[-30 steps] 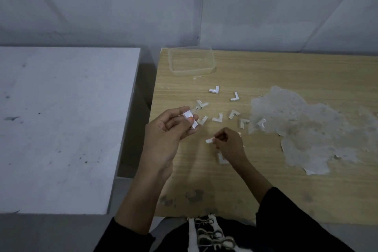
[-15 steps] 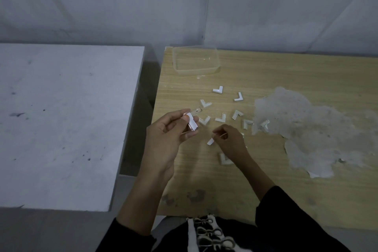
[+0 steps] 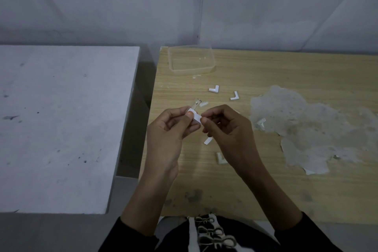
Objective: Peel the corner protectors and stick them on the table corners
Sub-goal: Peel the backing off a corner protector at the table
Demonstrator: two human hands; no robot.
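Observation:
My left hand (image 3: 169, 131) holds a small white L-shaped corner protector (image 3: 194, 116) between thumb and fingers above the wooden table (image 3: 235, 180). My right hand (image 3: 227, 129) has its thumb and forefinger pinched at the protector's right end. Several more white corner protectors lie loose on the table, among them one (image 3: 214, 89), another (image 3: 234, 96) and one (image 3: 220, 158) just below my right hand. A white peeled strip (image 3: 208, 140) lies under my right hand.
A clear plastic container (image 3: 191, 60) stands at the wooden table's far left corner. A grey patch of worn surface (image 3: 306, 126) spreads over the right side. A white table (image 3: 61, 120) stands to the left across a narrow gap. A grey wall is behind.
My right hand has let go of the peeled strip on the table and risen to the protector held in my left hand. Both hands now meet on it.

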